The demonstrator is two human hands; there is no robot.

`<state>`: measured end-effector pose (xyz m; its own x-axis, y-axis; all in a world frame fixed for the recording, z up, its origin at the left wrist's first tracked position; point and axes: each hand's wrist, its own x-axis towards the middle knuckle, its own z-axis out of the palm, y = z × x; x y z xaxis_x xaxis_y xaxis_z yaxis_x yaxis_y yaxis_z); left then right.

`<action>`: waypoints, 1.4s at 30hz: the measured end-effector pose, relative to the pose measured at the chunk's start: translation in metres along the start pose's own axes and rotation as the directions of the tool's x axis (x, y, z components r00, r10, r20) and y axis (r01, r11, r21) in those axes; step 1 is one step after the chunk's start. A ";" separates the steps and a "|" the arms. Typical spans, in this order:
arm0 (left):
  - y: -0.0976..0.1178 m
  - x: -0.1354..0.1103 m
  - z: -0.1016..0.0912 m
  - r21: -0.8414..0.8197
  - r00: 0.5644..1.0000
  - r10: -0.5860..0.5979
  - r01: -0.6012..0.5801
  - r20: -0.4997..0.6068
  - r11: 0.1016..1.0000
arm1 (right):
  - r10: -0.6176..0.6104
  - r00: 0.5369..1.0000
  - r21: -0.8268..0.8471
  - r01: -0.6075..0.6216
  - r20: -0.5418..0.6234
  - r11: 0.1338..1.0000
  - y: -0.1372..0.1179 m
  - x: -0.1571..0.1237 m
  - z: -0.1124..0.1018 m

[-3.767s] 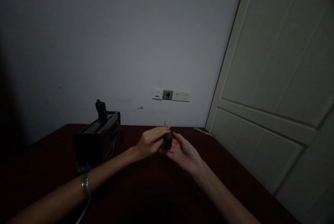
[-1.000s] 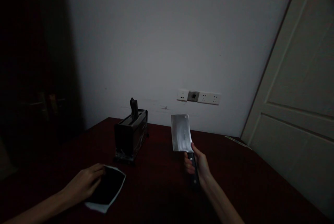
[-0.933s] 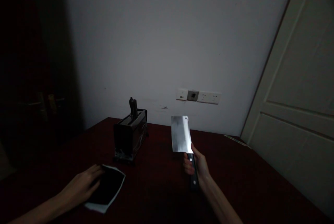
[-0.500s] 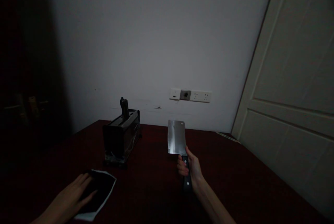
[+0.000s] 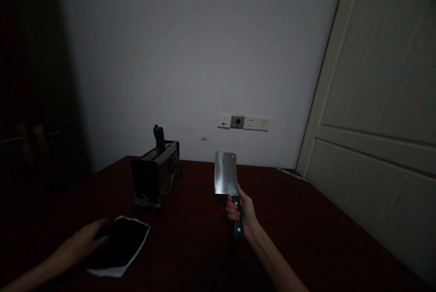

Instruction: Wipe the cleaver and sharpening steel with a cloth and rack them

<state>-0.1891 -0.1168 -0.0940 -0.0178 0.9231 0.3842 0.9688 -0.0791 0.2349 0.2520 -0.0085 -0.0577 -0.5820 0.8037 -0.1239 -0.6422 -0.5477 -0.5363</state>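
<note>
The cleaver (image 5: pixel 225 173) is positioned to the right of the black slotted holder (image 5: pixel 146 180), well apart from it. Its blade points upward, with the broad face toward the camera and the corner hole at upper right. The right hand (image 5: pixel 248 212) is closed around the dark riveted handle, thumb extended toward the blade base. Whether the handle end contacts the surface (image 5: pixel 194 224) cannot be determined.

The black sheet with white edges (image 5: pixel 126 240) lies in front of the holder, near it. The left hand (image 5: pixel 80 240), in front of the holder and to its left, is open, thumb apart from the fingers, at the sheet's left side; contact is unclear.

A dark handle (image 5: pixel 159 140) projects from the top of the holder. Behind the holder is the wall (image 5: pixel 170 56); a row of sockets (image 5: pixel 255 123) is mounted to the holder's right. The panelled door (image 5: pixel 374 101) stands farther right of the holder.
</note>
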 end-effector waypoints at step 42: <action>0.305 0.193 0.056 0.020 0.705 0.668 -0.684 -0.237 0.729 | -0.033 0.995 -0.162 0.017 -0.096 0.987 0.028 0.018 -0.010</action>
<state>0.1167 0.0587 0.0020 0.5761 0.5086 0.6398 0.7235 -0.6816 -0.1096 0.2279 -0.0074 -0.0832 -0.5096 0.8401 -0.1860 -0.5625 -0.4889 -0.6668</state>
